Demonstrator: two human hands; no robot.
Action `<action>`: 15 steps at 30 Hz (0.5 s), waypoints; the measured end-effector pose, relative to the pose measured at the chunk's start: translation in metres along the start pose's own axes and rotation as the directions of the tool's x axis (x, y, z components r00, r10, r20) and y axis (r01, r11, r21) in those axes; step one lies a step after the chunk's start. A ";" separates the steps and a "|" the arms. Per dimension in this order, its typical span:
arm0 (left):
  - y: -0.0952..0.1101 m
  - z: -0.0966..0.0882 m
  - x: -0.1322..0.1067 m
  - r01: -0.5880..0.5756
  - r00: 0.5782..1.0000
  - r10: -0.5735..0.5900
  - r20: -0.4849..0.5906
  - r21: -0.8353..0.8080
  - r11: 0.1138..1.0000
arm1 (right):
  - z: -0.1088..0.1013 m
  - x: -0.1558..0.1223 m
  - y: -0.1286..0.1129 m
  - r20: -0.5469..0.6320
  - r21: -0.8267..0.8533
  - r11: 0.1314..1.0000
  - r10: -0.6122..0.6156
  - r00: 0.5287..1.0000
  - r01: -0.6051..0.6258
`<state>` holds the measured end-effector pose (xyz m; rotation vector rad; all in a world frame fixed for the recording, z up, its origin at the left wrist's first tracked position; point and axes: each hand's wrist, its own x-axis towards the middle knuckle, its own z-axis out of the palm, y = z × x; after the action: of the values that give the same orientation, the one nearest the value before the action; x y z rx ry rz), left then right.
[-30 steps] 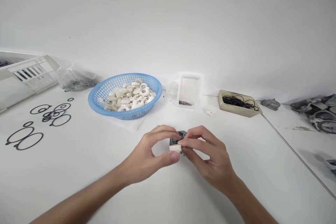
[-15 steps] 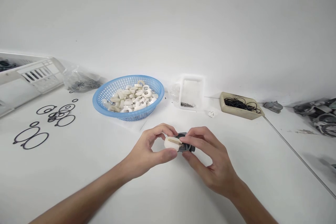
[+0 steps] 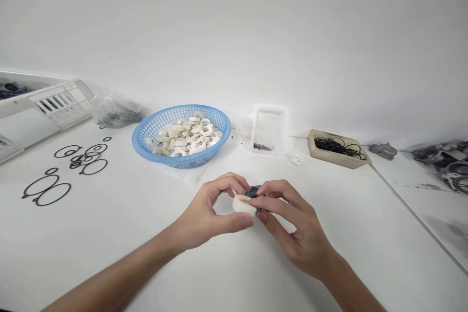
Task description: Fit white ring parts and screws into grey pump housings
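Observation:
Both hands meet over the white table (image 3: 146,253) at centre. My left hand (image 3: 210,214) pinches a small cream-white plastic part (image 3: 243,204) between thumb and fingers. My right hand (image 3: 292,226) pinches a dark grey part (image 3: 254,191) that sits right behind the white one, touching it. The fingers hide most of the dark part. A blue basket (image 3: 181,156) of several similar white parts stands just beyond the hands.
Black rubber rings (image 3: 66,170) lie loose at the left. A white crate (image 3: 47,100) and a plastic bag (image 3: 113,112) sit at far left. A clear tray (image 3: 268,129), a beige tray of black rings (image 3: 338,148) and grey metal parts (image 3: 444,161) line the wall.
The white part has been turned in my left fingers and now covers more of the dark part. Both hands stay together at the same spot; the view has shifted slightly.

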<state>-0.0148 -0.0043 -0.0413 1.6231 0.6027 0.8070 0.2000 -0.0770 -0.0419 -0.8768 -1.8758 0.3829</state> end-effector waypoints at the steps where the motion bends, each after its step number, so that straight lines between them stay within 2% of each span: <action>1: 0.000 0.000 0.000 0.001 1.000 -0.001 0.004 0.000 1.000 | 0.000 0.000 0.000 0.003 0.006 1.000 0.003 1.000 -0.003; 15: 0.000 0.000 0.002 0.006 1.000 -0.006 0.018 0.000 1.000 | 0.001 -0.001 0.001 0.049 0.023 0.999 0.044 0.998 -0.045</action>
<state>-0.0137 -0.0028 -0.0414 1.6260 0.5949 0.7872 0.1993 -0.0772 -0.0436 -0.9014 -1.8944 0.4574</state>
